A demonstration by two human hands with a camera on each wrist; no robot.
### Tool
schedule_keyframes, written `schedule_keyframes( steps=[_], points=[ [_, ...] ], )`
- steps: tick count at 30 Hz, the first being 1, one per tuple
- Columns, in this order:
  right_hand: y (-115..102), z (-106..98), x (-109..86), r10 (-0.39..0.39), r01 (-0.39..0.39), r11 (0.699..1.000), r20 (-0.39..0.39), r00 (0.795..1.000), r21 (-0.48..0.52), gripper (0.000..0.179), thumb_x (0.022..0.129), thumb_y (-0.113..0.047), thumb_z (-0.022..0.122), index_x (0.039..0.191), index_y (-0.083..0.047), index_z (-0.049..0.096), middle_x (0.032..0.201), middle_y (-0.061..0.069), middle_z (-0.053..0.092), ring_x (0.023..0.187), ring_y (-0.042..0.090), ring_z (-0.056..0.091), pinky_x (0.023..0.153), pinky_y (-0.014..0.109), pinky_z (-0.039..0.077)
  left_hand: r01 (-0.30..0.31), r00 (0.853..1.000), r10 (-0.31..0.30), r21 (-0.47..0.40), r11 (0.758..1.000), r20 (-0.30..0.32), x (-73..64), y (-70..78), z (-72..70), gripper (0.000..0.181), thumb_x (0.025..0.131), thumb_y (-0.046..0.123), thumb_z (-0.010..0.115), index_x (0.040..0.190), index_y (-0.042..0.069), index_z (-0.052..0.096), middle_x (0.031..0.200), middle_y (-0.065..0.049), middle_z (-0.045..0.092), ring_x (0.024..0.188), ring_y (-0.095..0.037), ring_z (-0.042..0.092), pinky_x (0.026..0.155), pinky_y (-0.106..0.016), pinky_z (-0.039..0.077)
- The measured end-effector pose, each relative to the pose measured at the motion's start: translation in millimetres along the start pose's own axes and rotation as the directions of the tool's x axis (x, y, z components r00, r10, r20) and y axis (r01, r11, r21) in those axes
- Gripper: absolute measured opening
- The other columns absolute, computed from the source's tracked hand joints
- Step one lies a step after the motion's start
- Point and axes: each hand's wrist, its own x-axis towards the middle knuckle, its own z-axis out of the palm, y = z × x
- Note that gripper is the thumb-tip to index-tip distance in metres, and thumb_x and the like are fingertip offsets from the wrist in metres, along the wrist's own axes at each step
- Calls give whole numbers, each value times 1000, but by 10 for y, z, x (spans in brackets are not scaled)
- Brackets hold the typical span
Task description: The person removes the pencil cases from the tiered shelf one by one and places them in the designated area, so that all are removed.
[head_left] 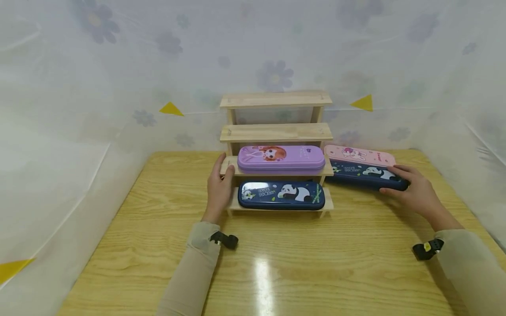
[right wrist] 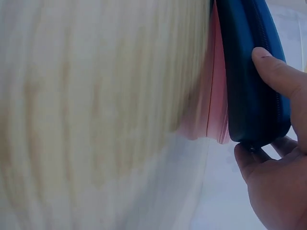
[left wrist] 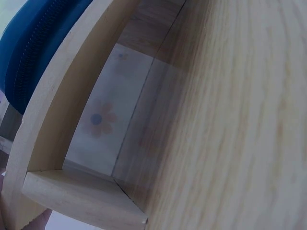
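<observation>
My right hand grips the right end of a navy pencil case with a panda print. In the right wrist view its thumb lies on the zipped side of this case. Under and behind it is a pink pencil case with a rabbit print. At the left end of a stepped wooden stand, my left hand holds a board between thumb and fingers. A purple pencil case with a girl print lies on the second step from the bottom, and another navy panda pencil case on the lowest.
The top two boards of the stand carry nothing. Wood-grain table surrounds the stand. Pale flowered sheeting with yellow triangles rises behind and at both sides.
</observation>
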Motion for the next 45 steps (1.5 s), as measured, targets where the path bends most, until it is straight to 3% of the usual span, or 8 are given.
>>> schedule_keyframes(
  steps=[8,20,33,35,37,40,42,45],
  points=[
    [44,24,45,28,-27,999,75,997,-22,89,87,-36,77,153,-1,30,153,35,18,135,61,15,100,77,20,-12,1000,12,4,1000,-10,2,-1,-1,53,103,33,50,152,15,39,154,2,39,141,-18,33,116,-39,26],
    [90,40,102,7,0,997,89,996,-77,90,85,-34,79,151,4,31,147,40,22,131,63,20,100,76,21,-5,1000,5,3,1000,-3,18,-3,3,53,103,35,50,152,21,40,154,5,39,138,-16,37,113,-38,32],
    [-209,-82,87,42,-47,993,50,998,108,79,94,-40,66,154,-4,30,153,33,23,134,57,23,98,73,29,-25,1000,25,16,1000,-14,27,-41,10,54,102,34,51,151,15,41,153,3,41,141,-17,33,116,-39,25],
    [-260,-95,84,42,-48,988,42,998,145,76,95,-40,65,154,-5,31,153,30,26,134,55,28,102,62,35,-27,1000,27,17,1000,-12,25,-48,11,54,102,34,51,152,15,40,153,3,40,141,-17,33,116,-39,25],
    [-326,-102,81,38,-44,983,37,999,179,74,96,-39,64,154,-6,33,153,28,29,134,52,32,102,38,45,-27,1000,27,19,999,-12,24,-51,11,54,102,35,51,152,15,40,153,3,40,141,-17,33,116,-39,25],
    [-449,-105,83,25,-31,977,31,999,211,70,96,-39,63,154,-10,35,153,25,32,131,51,38,83,6,45,-23,1000,23,19,1000,-13,21,-46,10,54,102,35,51,152,15,40,153,3,40,141,-18,33,116,-39,25],
    [-539,-100,95,7,-10,974,16,1000,225,68,97,-36,63,154,-12,36,152,24,34,129,50,41,76,-2,39,-20,1000,21,19,1000,-14,20,-42,8,54,102,35,51,152,15,40,153,3,40,141,-18,33,116,-39,25],
    [-658,-93,122,-26,28,972,-12,1000,232,64,97,-34,63,153,-15,38,151,22,36,125,49,46,75,-1,40,-19,1000,20,17,1000,-15,22,-41,4,54,102,34,51,151,15,41,153,3,40,141,-17,33,116,-39,25]
  ],
)
